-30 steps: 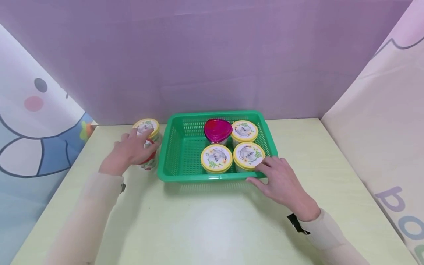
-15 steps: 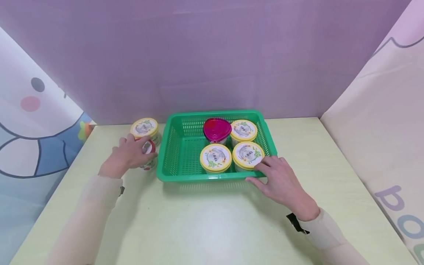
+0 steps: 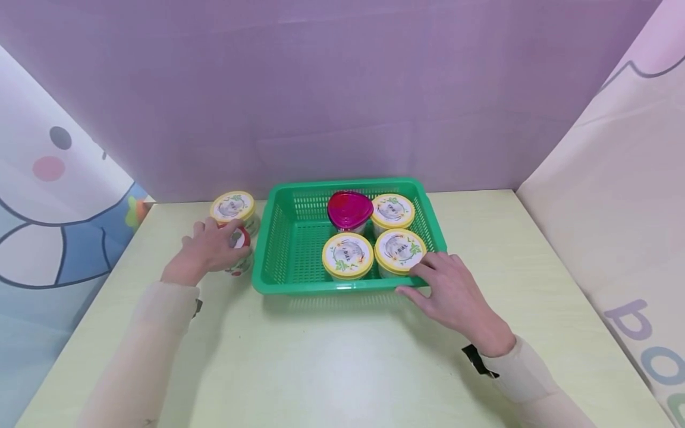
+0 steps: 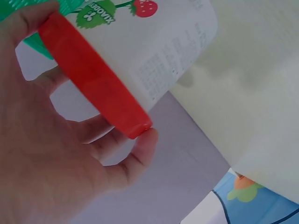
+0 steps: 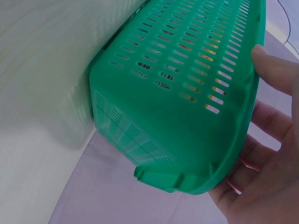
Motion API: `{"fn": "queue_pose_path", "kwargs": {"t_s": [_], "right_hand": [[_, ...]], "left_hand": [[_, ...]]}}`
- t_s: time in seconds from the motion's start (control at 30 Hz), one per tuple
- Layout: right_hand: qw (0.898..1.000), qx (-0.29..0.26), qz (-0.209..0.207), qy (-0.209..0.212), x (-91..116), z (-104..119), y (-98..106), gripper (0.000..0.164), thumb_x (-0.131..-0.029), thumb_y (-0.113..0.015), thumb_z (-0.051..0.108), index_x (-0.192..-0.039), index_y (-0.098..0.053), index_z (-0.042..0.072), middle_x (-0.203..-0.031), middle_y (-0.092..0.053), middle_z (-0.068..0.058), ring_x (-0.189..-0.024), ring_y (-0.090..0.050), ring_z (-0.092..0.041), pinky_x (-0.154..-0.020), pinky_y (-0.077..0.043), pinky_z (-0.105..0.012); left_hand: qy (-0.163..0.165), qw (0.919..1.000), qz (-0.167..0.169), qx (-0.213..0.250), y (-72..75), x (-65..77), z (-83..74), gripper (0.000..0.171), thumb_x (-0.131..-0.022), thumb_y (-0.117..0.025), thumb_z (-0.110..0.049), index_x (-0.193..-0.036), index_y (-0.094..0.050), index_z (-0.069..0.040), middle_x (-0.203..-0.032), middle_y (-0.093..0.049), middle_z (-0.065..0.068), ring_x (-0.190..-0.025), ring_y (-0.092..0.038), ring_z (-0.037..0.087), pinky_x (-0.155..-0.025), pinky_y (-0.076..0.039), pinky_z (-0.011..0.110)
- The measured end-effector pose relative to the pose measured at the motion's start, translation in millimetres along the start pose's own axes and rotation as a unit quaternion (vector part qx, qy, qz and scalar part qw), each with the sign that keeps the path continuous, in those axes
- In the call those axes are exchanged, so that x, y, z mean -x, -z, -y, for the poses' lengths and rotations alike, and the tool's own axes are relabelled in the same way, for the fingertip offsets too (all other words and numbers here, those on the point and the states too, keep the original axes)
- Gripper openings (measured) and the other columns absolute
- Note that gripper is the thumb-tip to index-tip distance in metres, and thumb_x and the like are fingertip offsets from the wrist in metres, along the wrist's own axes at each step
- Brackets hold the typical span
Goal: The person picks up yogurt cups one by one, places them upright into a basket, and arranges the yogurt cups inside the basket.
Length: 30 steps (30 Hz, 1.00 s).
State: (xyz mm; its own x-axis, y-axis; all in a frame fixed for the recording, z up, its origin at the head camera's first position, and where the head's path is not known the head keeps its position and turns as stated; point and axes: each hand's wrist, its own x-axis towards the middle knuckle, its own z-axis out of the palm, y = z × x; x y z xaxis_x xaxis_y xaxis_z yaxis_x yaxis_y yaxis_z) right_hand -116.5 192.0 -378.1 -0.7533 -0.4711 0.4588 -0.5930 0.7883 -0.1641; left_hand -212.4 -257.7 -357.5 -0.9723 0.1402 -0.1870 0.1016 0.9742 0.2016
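My left hand [image 3: 207, 246] holds a white paper tub by its red lid [image 4: 96, 77], thumb and fingers at opposite sides of the rim. Strawberry print shows on the tub's side [image 4: 149, 51] in the left wrist view. Just behind it stands a yellow-lidded tub [image 3: 233, 206], left of the green plastic basket [image 3: 305, 288]. My right hand [image 3: 455, 297] grips the basket's near right rim, thumb outside and fingers over the edge. Inside the basket's right part are three yellow-lidded tubs [image 3: 348, 255] and one container with a magenta lid [image 3: 350, 210].
The basket stands on a pale wood-look table [image 3: 342, 356]. A purple cloth wall [image 3: 342, 95] rises close behind it. Printed cloth panels flank the table at the left [image 3: 32, 238] and right [image 3: 615, 226].
My left hand's fingers have come off the yellow-lidded tub and closed around the red lid of the tub in front. The right hand keeps its hold on the basket rim.
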Motion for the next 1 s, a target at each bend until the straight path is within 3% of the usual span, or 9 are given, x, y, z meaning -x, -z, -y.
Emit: {"fn": "queue_pose_path", "kwargs": {"t_s": [0.47,0.8,1.0], "right_hand": [[1.000,-0.003,0.000,-0.002,-0.2,1.1,-1.2,0.035,-0.077,-0.088,0.037,-0.093,-0.076,0.009,-0.091,-0.063,-0.004,-0.084,-0.056,-0.023,-0.072,-0.042,-0.038],[1.000,-0.004,-0.003,0.002,-1.9,1.2,-1.3,0.035,-0.076,-0.089,0.036,-0.094,-0.076,0.008,-0.092,-0.063,-0.004,-0.084,-0.056,-0.024,-0.072,-0.043,-0.039],[1.000,0.000,-0.003,0.002,-0.6,0.6,0.0,0.036,-0.076,-0.089,0.036,-0.094,-0.077,0.008,-0.092,-0.064,-0.005,-0.085,-0.057,-0.025,-0.072,-0.044,-0.039]], "left_hand": [[-0.018,0.9997,-0.016,-0.010,-1.4,-0.1,5.8,0.062,-0.095,-0.054,-0.047,-0.148,-0.042,-0.016,-0.134,-0.033,0.037,-0.114,-0.033,0.053,-0.084,-0.034,0.074],[-0.022,0.9993,-0.027,-0.011,13.5,7.0,-1.8,0.054,-0.095,-0.053,-0.046,-0.141,-0.044,-0.017,-0.126,-0.034,0.034,-0.111,-0.032,0.051,-0.082,-0.035,0.070],[-0.030,0.9986,-0.041,-0.015,17.9,8.0,-8.2,0.057,-0.096,-0.050,-0.044,-0.145,-0.044,-0.017,-0.127,-0.035,0.033,-0.111,-0.033,0.050,-0.083,-0.034,0.069]]}}
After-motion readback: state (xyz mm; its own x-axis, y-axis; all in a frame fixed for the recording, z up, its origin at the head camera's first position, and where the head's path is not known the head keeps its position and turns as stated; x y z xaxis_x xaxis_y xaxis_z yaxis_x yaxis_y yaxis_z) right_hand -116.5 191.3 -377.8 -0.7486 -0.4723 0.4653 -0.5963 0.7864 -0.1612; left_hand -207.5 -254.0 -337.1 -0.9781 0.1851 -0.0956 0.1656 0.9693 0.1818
